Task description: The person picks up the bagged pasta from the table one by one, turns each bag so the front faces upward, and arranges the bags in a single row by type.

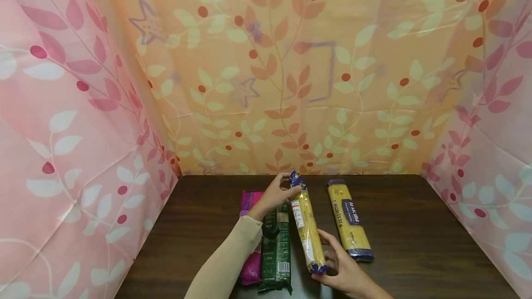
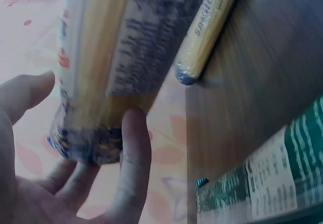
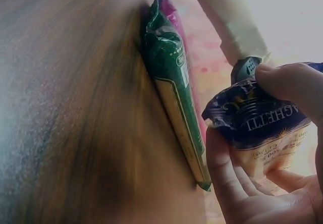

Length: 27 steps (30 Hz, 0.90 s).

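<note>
Both hands hold a clear-and-blue pack of spaghetti (image 1: 306,225), tilted a little above the table. My left hand (image 1: 274,196) grips its far end, thumb across the front in the head view. At the near end, my right hand (image 1: 342,264) pinches the dark blue wrapper, the word "spaghetti" readable on the pack (image 3: 267,120) in the right wrist view. Beneath the left forearm lie a green spaghetti pack (image 1: 276,257) and, partly hidden beside it, a magenta pack (image 1: 250,266). Another yellow spaghetti pack (image 1: 346,211) with blue ends lies to the right of the held one.
The dark wooden table (image 1: 415,239) carries all the packs. A patterned orange curtain (image 1: 282,82) hangs behind its back edge, and pink curtains (image 1: 75,151) flank both sides. A dark wrist device (image 1: 270,230) sits on the left sleeve.
</note>
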Tool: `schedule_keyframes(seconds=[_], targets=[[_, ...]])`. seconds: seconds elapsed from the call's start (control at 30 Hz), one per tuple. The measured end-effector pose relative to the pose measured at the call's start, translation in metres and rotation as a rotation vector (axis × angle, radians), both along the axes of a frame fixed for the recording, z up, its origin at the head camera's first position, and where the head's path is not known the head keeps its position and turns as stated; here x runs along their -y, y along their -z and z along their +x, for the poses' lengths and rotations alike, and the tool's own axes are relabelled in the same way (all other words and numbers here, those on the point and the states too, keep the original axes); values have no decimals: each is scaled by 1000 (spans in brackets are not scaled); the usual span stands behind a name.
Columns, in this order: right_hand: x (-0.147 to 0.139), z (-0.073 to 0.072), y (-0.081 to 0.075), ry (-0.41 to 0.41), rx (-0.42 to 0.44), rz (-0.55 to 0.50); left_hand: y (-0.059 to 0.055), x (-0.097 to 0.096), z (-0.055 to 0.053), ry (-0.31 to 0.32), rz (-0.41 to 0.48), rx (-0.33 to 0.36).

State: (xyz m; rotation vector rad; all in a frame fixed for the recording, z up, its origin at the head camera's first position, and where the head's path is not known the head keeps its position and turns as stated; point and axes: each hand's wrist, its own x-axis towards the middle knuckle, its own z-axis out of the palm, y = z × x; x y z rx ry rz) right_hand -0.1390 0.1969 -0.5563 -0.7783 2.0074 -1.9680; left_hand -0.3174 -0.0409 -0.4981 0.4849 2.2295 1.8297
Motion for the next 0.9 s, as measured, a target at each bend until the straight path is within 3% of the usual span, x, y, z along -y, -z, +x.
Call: schedule_keyframes(seconds=[0.2, 0.4, 0.7, 0.9], targets=[[1, 1, 0, 56, -139, 78, -3, -7, 2, -73, -21, 8], [3, 0, 1, 62, -184, 128, -4, -13, 4, -143, -72, -4], [4, 0, -4, 50, -370, 236, -1, -14, 6, -151, -110, -7], [3, 1, -3, 78, -414, 287, 4, -11, 5, -133, -85, 9]])
